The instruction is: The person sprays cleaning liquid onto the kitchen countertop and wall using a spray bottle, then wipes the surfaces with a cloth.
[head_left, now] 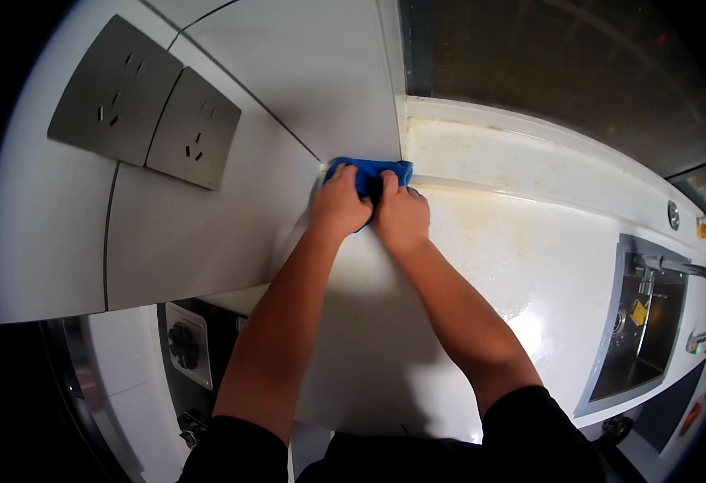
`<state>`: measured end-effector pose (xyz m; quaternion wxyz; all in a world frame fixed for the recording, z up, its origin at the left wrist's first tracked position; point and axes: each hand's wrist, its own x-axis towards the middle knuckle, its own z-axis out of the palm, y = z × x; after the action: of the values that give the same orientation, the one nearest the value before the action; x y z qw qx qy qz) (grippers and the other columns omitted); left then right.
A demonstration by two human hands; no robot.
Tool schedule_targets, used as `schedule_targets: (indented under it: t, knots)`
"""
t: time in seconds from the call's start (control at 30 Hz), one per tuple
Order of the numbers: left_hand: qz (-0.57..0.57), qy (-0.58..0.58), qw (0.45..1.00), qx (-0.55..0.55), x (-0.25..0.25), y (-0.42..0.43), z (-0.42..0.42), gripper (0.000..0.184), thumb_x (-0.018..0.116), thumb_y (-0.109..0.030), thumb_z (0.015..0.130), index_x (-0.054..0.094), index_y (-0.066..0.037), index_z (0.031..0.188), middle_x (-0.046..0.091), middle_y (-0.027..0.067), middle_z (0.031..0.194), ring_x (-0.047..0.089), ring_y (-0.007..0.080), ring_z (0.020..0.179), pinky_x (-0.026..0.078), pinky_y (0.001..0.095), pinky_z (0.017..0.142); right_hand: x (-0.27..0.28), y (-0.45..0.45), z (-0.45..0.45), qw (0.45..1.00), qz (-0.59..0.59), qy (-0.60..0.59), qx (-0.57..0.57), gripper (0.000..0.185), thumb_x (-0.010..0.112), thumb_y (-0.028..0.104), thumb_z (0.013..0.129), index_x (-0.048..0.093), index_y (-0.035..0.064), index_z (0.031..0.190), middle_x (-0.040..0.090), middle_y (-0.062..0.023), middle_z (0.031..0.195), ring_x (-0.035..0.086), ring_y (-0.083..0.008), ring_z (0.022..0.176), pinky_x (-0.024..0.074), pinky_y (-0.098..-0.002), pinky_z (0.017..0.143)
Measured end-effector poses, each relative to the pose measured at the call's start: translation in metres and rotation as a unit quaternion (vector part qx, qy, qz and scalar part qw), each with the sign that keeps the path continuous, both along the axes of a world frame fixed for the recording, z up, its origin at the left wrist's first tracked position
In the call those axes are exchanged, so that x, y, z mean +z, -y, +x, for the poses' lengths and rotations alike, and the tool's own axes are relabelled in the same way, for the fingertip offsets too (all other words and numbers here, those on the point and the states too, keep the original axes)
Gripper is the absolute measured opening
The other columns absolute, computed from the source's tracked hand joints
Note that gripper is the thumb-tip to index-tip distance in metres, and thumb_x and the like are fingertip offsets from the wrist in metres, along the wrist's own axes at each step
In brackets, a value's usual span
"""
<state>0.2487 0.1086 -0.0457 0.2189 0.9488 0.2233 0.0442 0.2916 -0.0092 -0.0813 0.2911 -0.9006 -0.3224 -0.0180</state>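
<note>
A blue cleaning cloth [385, 168] is bunched in the far corner of the white countertop [481, 241], against the tiled wall and the raised back ledge. My left hand [341, 205] grips the cloth's left side, fingers curled into it. On the right side, my right hand [403, 213] is closed on the same cloth, with its fingers bent toward the corner. The two hands are close together, and a dark fold of cloth shows between them. Fingertips are partly hidden in the fabric.
Two grey socket plates [115, 92] are on the left wall. A sink [642, 330] with a curved faucet [703, 278] and a yellow sponge [639, 312] is at the right. A gas stove [188, 342] stands at lower left. Yellowish stains mark the back ledge [481, 149] below a dark window.
</note>
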Motion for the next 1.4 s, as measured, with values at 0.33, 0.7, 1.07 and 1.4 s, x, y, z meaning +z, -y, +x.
schedule_targets:
  t: [0.33, 0.7, 1.07, 1.4]
  knots:
    - [-0.007, 0.005, 0.994, -0.113, -0.009, 0.027, 0.004, 0.057, 0.06, -0.012, 0.077, 0.047, -0.007, 0.132, 0.046, 0.0152, 0.125, 0.049, 0.0362, 0.112, 0.043, 0.0422, 0.095, -0.005, 0.038, 0.01, 0.994, 0.11, -0.011, 0.003, 0.03, 0.063, 0.006, 0.074, 0.055, 0.0082, 0.103, 0.063, -0.0145, 0.079, 0.06, -0.0352, 0.077, 0.0475, -0.0453, 0.066]
    - [-0.121, -0.042, 0.992, 0.002, -0.026, 0.03, 0.015, 0.054, 0.059, -0.02, 0.08, 0.048, -0.012, 0.132, 0.06, 0.0157, 0.115, 0.061, 0.0338, 0.098, 0.05, 0.0404, 0.082, -0.008, 0.05, 0.011, 0.983, 0.183, -0.025, -0.002, 0.028, 0.062, 0.001, 0.073, 0.056, 0.0082, 0.1, 0.061, -0.0146, 0.077, 0.059, -0.035, 0.073, 0.0484, -0.0448, 0.064]
    - [-0.372, 0.001, 0.927, -0.043, -0.041, 0.009, 0.015, 0.053, 0.058, -0.007, 0.078, 0.048, 0.001, 0.129, 0.064, 0.0146, 0.096, 0.06, 0.0216, 0.085, 0.048, 0.0294, 0.078, -0.01, 0.054, -0.004, 0.975, 0.196, -0.103, -0.007, 0.031, 0.061, 0.003, 0.076, 0.054, 0.0078, 0.106, 0.062, -0.015, 0.078, 0.059, -0.0349, 0.072, 0.0485, -0.0446, 0.064]
    - [-0.338, 0.06, 0.939, 0.011, -0.056, 0.024, 0.02, 0.056, 0.058, -0.008, 0.078, 0.045, 0.003, 0.132, 0.063, 0.0119, 0.095, 0.058, 0.016, 0.081, 0.047, 0.0284, 0.076, -0.007, 0.044, 0.006, 0.971, 0.217, -0.096, 0.01, 0.038, 0.062, 0.003, 0.076, 0.051, 0.0081, 0.112, 0.061, -0.0164, 0.081, 0.059, -0.0363, 0.074, 0.0487, -0.045, 0.066]
